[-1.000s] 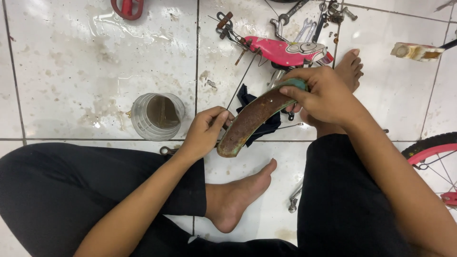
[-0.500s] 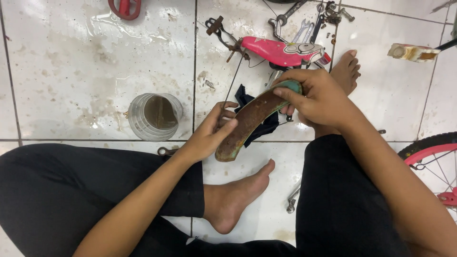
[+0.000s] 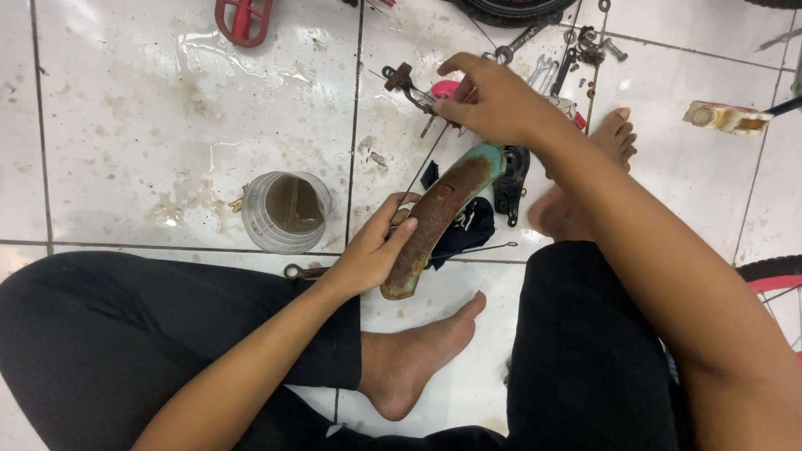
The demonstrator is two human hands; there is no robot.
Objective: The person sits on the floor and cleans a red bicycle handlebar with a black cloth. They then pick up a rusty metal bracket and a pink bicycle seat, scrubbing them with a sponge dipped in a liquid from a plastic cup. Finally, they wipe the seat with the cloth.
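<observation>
My left hand (image 3: 374, 250) grips the lower half of a curved, rusty fender (image 3: 440, 210) with teal edges, holding it tilted above the tiled floor. My right hand (image 3: 499, 100) is off the fender and rests farther away, fingers curled over a pink bike part (image 3: 444, 87) with a rusty bracket. Whether it grips anything is hidden by the fingers. A black rag (image 3: 469, 231) and a black metal part (image 3: 510, 182) lie under the fender's upper end.
A clear jar of brown liquid (image 3: 285, 212) stands to the left. Wrenches and bolts (image 3: 576, 52) lie at the back, a red pedal (image 3: 243, 18) at the top left, a pale pedal (image 3: 723, 117) at the right. A red-rimmed wheel (image 3: 773, 278) is at the right edge. My bare feet rest on the tiles.
My right hand has let go of the fender's upper end and moved away to the pink part. My left hand still holds the fender, now alone.
</observation>
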